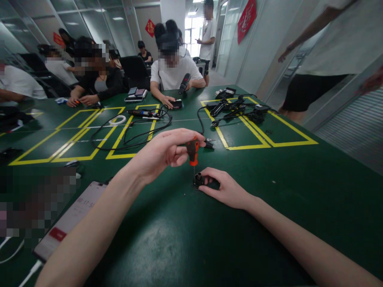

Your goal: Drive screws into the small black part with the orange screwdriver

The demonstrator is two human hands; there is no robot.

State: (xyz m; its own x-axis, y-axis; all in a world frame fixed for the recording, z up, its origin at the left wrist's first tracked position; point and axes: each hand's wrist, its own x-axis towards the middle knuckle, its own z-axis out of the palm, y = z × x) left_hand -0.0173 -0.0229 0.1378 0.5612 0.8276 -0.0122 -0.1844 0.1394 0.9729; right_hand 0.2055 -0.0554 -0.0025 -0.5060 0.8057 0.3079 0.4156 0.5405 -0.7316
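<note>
My left hand (pixel 170 151) is closed around the orange and black handle of a screwdriver (pixel 193 151). The screwdriver stands upright, and its thin shaft points down at a small round black part (pixel 198 180) on the green table. Whether the tip sits inside a screw there is too small to make out. My right hand (pixel 223 186) pinches that black part from the right, between thumb and fingers, against the tabletop. A short black post sticks up from the part. Just beyond my left fingertips lies a dark plug-like piece (pixel 209 144) with metal prongs.
A phone (pixel 74 215) with a white cable lies under my left forearm. Farther off are a corded black tool (pixel 140 113), a white ring (pixel 117 120) and a heap of black cables (pixel 233 107) among yellow tape lines. Across the table a person (pixel 176 71) handles black parts; another person stands at right.
</note>
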